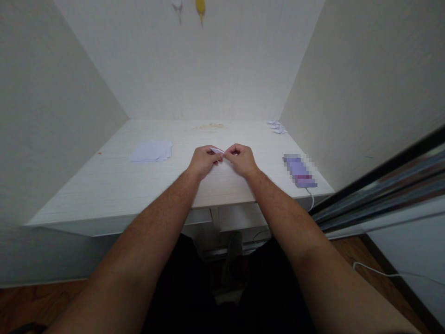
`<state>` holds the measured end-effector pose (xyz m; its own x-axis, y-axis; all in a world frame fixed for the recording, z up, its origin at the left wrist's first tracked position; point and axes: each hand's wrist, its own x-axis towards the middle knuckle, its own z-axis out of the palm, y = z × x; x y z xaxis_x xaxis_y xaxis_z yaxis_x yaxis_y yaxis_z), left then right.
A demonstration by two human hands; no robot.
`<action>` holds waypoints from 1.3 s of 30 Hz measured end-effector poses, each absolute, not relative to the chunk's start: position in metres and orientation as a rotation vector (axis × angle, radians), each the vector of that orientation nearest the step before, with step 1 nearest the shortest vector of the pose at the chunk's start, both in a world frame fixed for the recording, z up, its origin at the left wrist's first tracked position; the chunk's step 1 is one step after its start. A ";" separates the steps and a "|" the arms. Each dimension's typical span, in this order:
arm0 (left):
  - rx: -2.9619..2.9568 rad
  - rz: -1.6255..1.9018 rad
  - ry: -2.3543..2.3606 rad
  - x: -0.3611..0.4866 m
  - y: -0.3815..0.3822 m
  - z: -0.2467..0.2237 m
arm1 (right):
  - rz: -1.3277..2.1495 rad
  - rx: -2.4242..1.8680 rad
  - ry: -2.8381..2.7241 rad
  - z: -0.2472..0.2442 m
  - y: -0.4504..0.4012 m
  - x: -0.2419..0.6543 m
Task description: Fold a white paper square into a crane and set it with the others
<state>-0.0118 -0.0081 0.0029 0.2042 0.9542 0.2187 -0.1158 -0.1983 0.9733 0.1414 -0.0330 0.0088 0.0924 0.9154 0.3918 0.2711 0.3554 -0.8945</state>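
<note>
A small folded piece of white paper [217, 150] is held between my two hands, above the middle of the white desk. My left hand [203, 161] grips its left part, with the thumb on the near side. The fingertips of my right hand [242, 160] pinch the paper at its right end. Part of the paper is hidden behind the fingers. To the left lies a loose stack of white paper sheets [152, 151]. Several small folded paper pieces [277, 127] lie at the back right corner.
A phone [299, 170], blurred out, lies at the desk's right side with a white cable [311, 199] running over the edge. Walls enclose the white desk [104, 185] at the back and both sides. Two hooks, one yellow [200, 6], hang on the back wall.
</note>
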 end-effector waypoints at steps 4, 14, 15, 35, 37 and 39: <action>1.380 1.241 0.863 -0.012 -0.009 0.005 | 0.585 -1.146 -1.471 0.009 -0.034 0.140; 1.313 1.276 0.861 -0.010 -0.012 0.006 | 0.458 -1.212 -1.506 0.005 -0.033 0.138; 1.305 1.283 0.860 -0.010 -0.012 0.007 | 0.457 -1.209 -1.512 0.004 -0.032 0.138; 1.191 1.284 0.877 -0.011 -0.013 0.011 | 0.493 -1.183 -1.588 0.000 -0.031 0.138; 1.187 1.289 0.870 -0.011 -0.013 0.011 | 0.499 -1.176 -1.588 0.000 -0.031 0.138; 1.180 1.290 0.867 -0.011 -0.013 0.011 | 0.505 -1.176 -1.591 -0.001 -0.031 0.138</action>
<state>-0.0113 -0.0129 0.0113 0.1303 0.9821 0.1358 -0.2451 -0.1008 0.9643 0.1377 -0.0307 -0.0006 0.0283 0.8729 0.4872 0.4322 0.4288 -0.7933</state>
